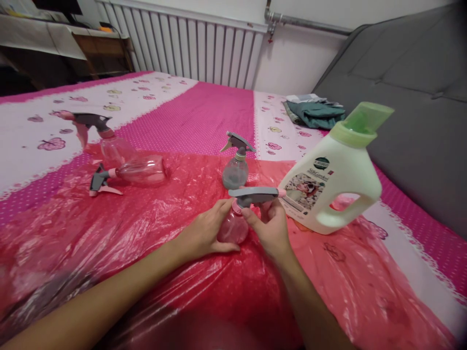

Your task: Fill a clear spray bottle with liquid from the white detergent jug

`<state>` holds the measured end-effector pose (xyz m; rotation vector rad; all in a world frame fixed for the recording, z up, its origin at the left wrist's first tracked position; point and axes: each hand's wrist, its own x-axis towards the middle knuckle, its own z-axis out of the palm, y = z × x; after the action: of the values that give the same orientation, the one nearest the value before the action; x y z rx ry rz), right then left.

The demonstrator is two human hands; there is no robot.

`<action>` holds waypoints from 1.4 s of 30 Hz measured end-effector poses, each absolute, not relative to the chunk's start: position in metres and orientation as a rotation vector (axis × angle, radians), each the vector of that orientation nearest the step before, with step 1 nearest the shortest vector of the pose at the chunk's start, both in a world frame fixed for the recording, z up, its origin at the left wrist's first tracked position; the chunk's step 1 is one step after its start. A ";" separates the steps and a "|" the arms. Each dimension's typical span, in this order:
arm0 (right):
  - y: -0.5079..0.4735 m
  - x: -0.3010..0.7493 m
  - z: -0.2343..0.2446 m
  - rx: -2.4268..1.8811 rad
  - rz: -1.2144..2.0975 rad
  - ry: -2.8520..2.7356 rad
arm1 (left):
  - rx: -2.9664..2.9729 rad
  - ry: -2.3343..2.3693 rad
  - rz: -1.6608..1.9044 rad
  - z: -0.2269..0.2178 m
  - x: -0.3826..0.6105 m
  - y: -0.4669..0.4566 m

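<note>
A small pink spray bottle stands upright on the red plastic sheet, its grey and pink spray head turned to the right. My left hand is wrapped round the bottle's body from the left, thumb low in front. On the right side, my right hand grips the spray head by its neck and trigger, the fingers partly hidden behind it. Just behind stands a clear grey spray bottle with some liquid in it.
A large pale-green detergent jug with a green cap stands close at the right. Two pink spray bottles are at the left, one upright, one lying down. Folded clothes lie behind, near a grey headboard.
</note>
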<state>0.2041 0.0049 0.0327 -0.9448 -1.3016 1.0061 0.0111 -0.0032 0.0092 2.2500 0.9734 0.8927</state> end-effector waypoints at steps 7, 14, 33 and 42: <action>0.009 0.203 0.036 -0.939 1.028 -1.301 | 2.240 0.952 0.920 0.011 0.012 -0.004; 0.008 0.206 0.040 -0.947 1.074 -1.345 | 2.236 0.945 0.929 0.010 0.012 -0.004; 0.006 0.207 0.040 -0.984 0.962 -1.366 | 2.221 0.936 0.913 0.013 0.012 -0.004; 0.009 0.207 0.038 -0.985 0.932 -1.380 | 2.211 0.943 0.914 0.014 0.013 -0.004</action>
<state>0.2067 0.0087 0.0376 -0.9846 -1.3798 0.9316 0.0129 -0.0045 0.0142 2.2111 0.9435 0.9144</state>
